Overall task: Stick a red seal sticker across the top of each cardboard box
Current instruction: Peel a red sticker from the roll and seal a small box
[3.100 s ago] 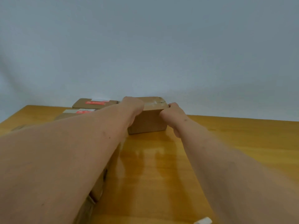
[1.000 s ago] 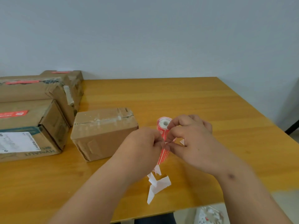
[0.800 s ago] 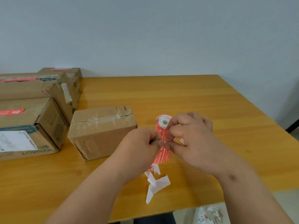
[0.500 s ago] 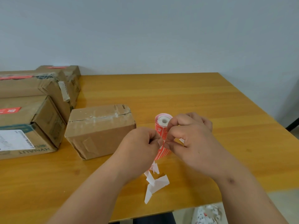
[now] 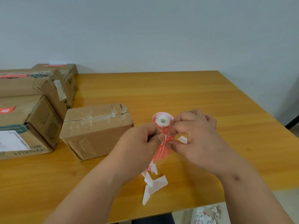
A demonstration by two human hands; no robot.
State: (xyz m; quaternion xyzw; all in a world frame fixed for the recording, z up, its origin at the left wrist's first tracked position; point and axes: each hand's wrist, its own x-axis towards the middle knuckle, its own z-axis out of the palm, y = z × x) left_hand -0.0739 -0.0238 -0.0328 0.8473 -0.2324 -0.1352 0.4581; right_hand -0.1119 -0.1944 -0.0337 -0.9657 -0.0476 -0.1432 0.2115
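Both hands [image 5: 168, 139] pinching sticker roll [image 5: 162, 126], peeling; unsealed box [image 5: 97, 126] just left, nearer my left hand [image 5: 140, 143].

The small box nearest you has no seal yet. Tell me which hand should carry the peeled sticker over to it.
Left. The left hand pinches the sticker roll on the side facing the unsealed box, so it likely needn't cross the right hand.

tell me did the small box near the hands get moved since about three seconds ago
Yes. The small box then sat far along the table by the wall, both hands on it; now it lies much nearer, beside the labelled box.
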